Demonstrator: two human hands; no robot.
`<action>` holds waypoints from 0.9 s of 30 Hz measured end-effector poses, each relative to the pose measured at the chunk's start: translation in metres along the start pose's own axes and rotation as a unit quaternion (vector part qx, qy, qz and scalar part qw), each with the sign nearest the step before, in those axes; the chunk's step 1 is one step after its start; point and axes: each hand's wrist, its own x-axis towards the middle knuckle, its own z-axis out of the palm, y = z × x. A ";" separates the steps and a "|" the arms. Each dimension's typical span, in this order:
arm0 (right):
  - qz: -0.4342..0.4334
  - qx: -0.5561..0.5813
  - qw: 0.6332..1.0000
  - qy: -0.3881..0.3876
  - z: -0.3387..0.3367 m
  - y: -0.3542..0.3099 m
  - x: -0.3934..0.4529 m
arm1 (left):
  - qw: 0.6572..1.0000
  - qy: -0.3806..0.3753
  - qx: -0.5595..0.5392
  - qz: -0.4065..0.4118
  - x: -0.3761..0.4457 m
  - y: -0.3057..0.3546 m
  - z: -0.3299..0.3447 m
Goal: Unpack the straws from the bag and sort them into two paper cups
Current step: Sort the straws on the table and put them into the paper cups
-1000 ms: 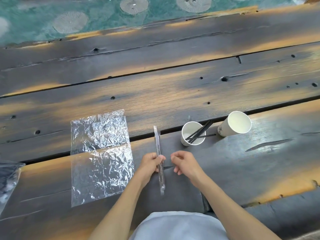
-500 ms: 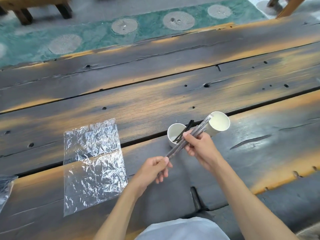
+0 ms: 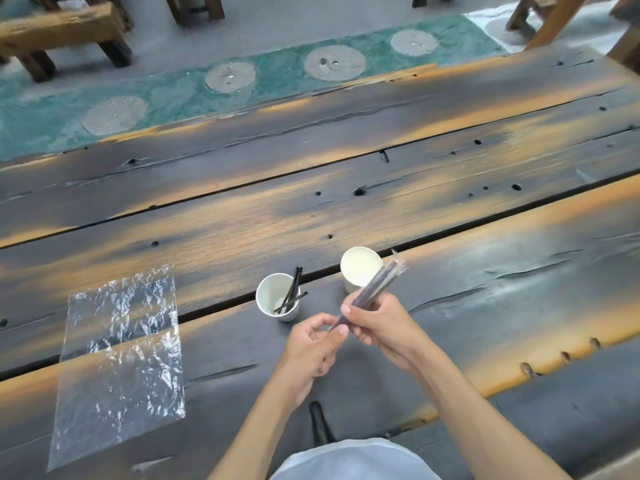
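Observation:
A slim clear packet of black straws (image 3: 375,285) is held above the table, tilted up to the right. My right hand (image 3: 377,322) grips its middle, and my left hand (image 3: 313,342) pinches its lower end. The packet's top end lies over the rim of the right paper cup (image 3: 358,271), which shows nothing inside. The left paper cup (image 3: 275,301) holds a few black straws (image 3: 292,296) leaning on its right rim.
A flat, crinkled clear plastic bag (image 3: 119,355) lies on the dark wooden plank table (image 3: 485,306) to the left. Gaps run between the planks. Beyond the table's far edge are a green rug and wooden benches.
The packet was lifted from the table, swung toward the cups, and its top now sits by the right cup. My right hand took hold of it; the view tilted upward.

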 end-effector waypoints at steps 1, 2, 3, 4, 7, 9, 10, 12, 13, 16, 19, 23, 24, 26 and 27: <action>0.004 0.022 1.000 0.006 -0.008 -0.002 0.000 | 1.000 -0.012 -0.002 0.000 0.003 -0.001 0.006; 0.006 0.045 0.999 0.013 -0.017 -0.005 0.000 | 1.000 -0.025 0.001 -0.004 0.006 -0.002 0.013; 0.008 0.058 0.998 0.018 -0.026 -0.008 0.001 | 0.999 -0.037 0.008 -0.009 0.009 -0.003 0.018; 0.009 0.058 0.998 0.018 -0.034 -0.011 0.001 | 0.998 -0.052 0.018 -0.016 0.011 -0.002 0.022; 0.010 0.027 1.000 -0.008 -0.054 -0.017 0.000 | 0.993 -0.108 0.035 -0.041 0.017 0.001 0.028; 0.018 0.032 0.999 -0.032 -0.063 -0.020 0.000 | 0.987 -0.144 0.044 -0.055 0.022 0.006 0.030; 0.024 0.037 0.998 -0.043 -0.067 -0.021 0.000 | 0.984 -0.157 0.053 -0.060 0.024 0.009 0.032; 0.036 0.040 0.997 -0.060 -0.074 -0.024 0.002 | 0.977 -0.183 0.081 -0.069 0.028 0.014 0.035; 0.041 0.040 0.996 -0.069 -0.078 -0.024 0.004 | 0.973 -0.196 0.092 -0.077 0.030 0.016 0.037; 0.048 0.038 0.992 -0.109 -0.085 -0.027 0.010 | 0.963 -0.226 0.107 -0.098 0.034 0.019 0.040; 0.037 0.048 0.993 -0.098 -0.086 -0.026 0.015 | 0.968 -0.219 0.089 -0.087 0.038 0.016 0.038; 0.017 0.087 0.995 -0.042 -0.085 -0.023 0.019 | 0.983 -0.172 0.037 -0.054 0.042 0.010 0.032; 0.014 0.083 0.996 -0.033 -0.085 -0.024 0.020 | 0.987 -0.154 0.030 -0.046 0.043 0.008 0.031; -0.004 0.078 0.997 0.010 -0.088 -0.028 0.024 | 0.994 -0.103 0.029 -0.031 0.044 0.003 0.029; -0.022 0.081 0.995 0.048 -0.091 -0.031 0.028 | 0.997 -0.069 0.033 -0.024 0.044 0.000 0.027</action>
